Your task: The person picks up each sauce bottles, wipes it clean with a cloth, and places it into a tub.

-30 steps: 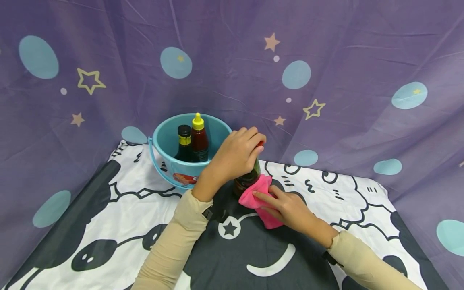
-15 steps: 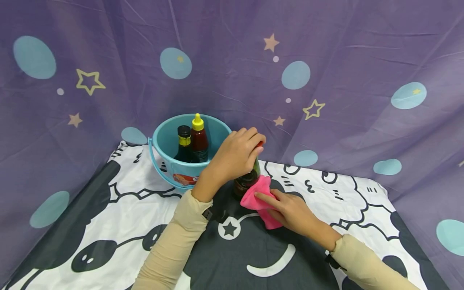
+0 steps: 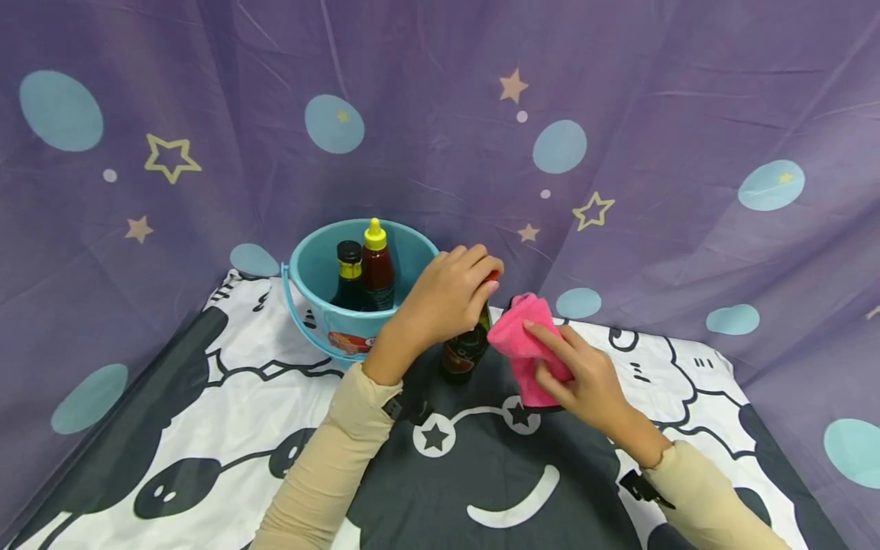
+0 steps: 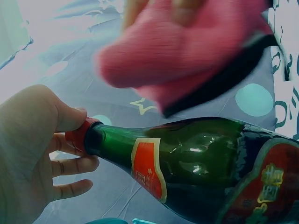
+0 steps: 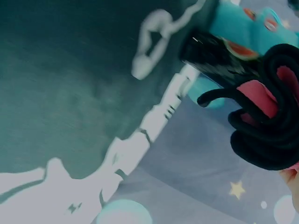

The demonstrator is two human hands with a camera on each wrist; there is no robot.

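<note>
My left hand [image 3: 447, 294] pinches the red cap [image 4: 80, 135] of a green glass sauce bottle [image 4: 196, 158] by its top. In the head view the bottle's lower body [image 3: 464, 353] shows below that hand, close to the bucket's right side. A red label with gold writing wraps the bottle. My right hand [image 3: 587, 378] grips a folded pink cloth [image 3: 525, 336] with black edging, held to the right of the bottle with a gap between them. In the right wrist view the cloth's black edge [image 5: 261, 154] lies in loops, and only a sliver of the hand appears.
A light blue bucket [image 3: 312, 313] with a handle stands left of the bottle. Inside are a dark bottle with a black cap [image 3: 349, 250] and a red sauce bottle with a yellow nozzle [image 3: 378, 271]. A purple curtain [image 3: 440, 168] hangs behind the printed sheet [image 3: 426, 504].
My right hand has drawn the pink cloth off the bottle, up and to the right, uncovering the bottle's lower body. The left hand stays at the cap.
</note>
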